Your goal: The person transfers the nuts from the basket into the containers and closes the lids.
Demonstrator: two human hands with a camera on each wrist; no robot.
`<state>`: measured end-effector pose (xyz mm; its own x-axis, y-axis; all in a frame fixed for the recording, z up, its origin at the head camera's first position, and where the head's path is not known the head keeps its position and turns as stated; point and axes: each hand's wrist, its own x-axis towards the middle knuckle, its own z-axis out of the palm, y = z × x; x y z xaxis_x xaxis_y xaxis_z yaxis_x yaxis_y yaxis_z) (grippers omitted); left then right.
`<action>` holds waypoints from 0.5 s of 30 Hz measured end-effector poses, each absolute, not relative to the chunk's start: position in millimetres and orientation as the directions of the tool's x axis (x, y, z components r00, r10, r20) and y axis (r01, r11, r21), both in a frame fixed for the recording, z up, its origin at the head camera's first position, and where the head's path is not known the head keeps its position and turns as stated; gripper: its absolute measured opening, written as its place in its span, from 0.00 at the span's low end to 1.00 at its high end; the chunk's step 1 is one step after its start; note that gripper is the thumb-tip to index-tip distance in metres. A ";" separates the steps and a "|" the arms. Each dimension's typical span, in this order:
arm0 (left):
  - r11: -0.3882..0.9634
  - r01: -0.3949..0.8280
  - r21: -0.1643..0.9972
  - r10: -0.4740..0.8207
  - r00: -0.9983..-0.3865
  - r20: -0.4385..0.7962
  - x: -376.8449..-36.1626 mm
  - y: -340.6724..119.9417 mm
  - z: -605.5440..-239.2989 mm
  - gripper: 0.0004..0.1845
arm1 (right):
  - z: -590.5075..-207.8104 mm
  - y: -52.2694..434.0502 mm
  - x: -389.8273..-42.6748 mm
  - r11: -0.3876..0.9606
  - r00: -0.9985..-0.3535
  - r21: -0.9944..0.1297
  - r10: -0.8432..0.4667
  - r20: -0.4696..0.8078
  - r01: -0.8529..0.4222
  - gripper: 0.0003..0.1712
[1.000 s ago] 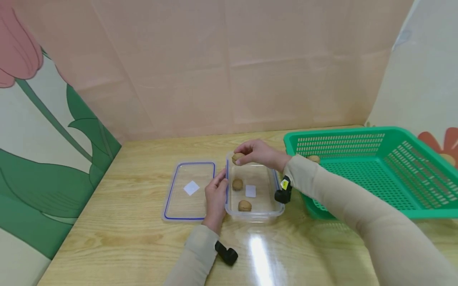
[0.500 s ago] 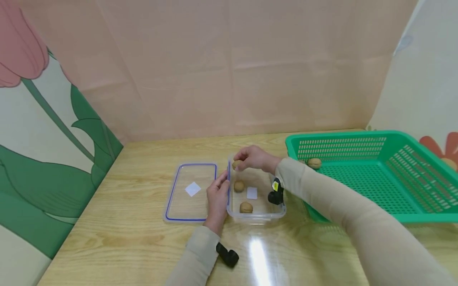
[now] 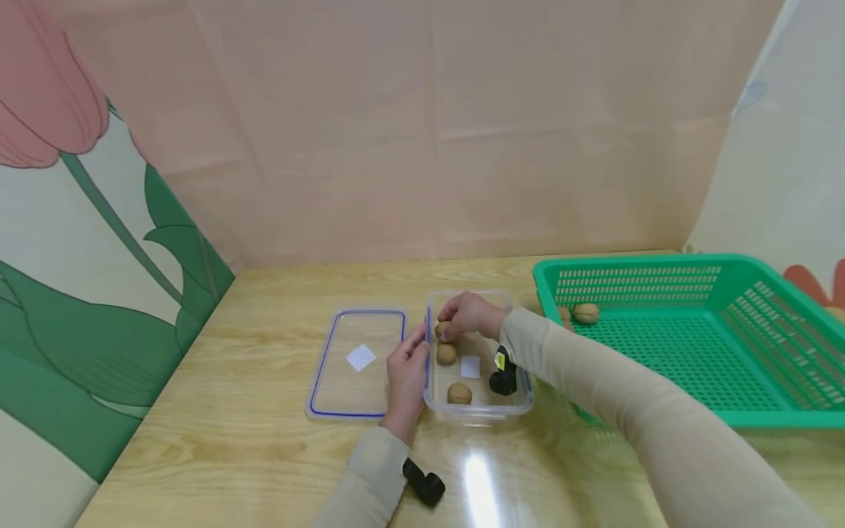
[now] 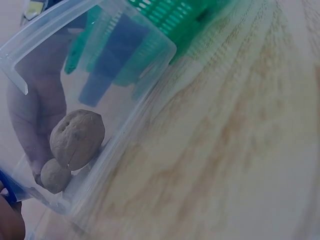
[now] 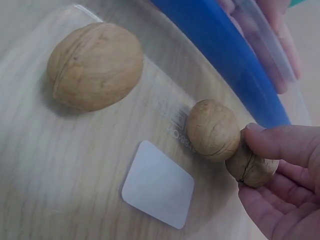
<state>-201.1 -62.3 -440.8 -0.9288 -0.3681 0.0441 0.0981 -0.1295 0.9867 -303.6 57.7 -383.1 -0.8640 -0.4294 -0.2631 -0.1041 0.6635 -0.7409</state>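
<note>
Holding a walnut (image 5: pixel 251 167) inside the clear box (image 3: pixel 511 396)
My right hand (image 3: pixel 470 314) pinched it; my left hand's (image 3: pixel 405 374) fingers curled on the box wall.

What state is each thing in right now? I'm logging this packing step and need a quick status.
Clear plastic container: open, lid off, two walnuts lying inside.
Blue-rimmed clear lid: flat on the table beside it.
Third walnut: pinched by right hand, low inside container.
Left hand: holding the container's left rim.
Green plastic basket: one walnut inside.
</note>
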 end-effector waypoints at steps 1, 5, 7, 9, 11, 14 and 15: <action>-0.126 0.098 0.987 -0.372 -0.927 0.044 -200.8 -62.3 -440.8 0.18 | -384.3 57.5 -304.0 0.667 -0.865 -0.738 -0.427 -0.265 -0.103 0.21; -0.120 0.097 0.988 -0.382 -0.923 0.044 -200.6 -62.4 -439.8 0.17 | -385.2 56.0 -305.7 0.685 -0.867 -0.721 -0.420 -0.268 -0.109 0.24; -0.124 0.092 0.988 -0.381 -0.924 0.038 -200.8 -62.4 -438.9 0.17 | -384.9 55.8 -306.5 0.694 -0.868 -0.712 -0.417 -0.271 -0.111 0.24; -0.132 0.096 0.987 -0.379 -0.924 0.039 -200.9 -62.2 -438.6 0.17 | -383.9 56.0 -306.8 0.703 -0.868 -0.702 -0.412 -0.277 -0.110 0.25; -0.142 0.096 0.985 -0.378 -0.925 0.036 -200.9 -62.2 -438.6 0.17 | -381.9 56.3 -306.3 0.712 -0.868 -0.693 -0.410 -0.281 -0.112 0.25; -0.147 0.102 0.984 -0.377 -0.926 0.040 -200.8 -62.1 -439.4 0.17 | -377.5 57.2 -304.5 0.725 -0.865 -0.681 -0.406 -0.294 -0.109 0.26; -0.146 0.104 0.984 -0.375 -0.926 0.042 -200.8 -62.0 -439.9 0.17 | -375.9 57.8 -304.1 0.725 -0.863 -0.680 -0.407 -0.299 -0.107 0.27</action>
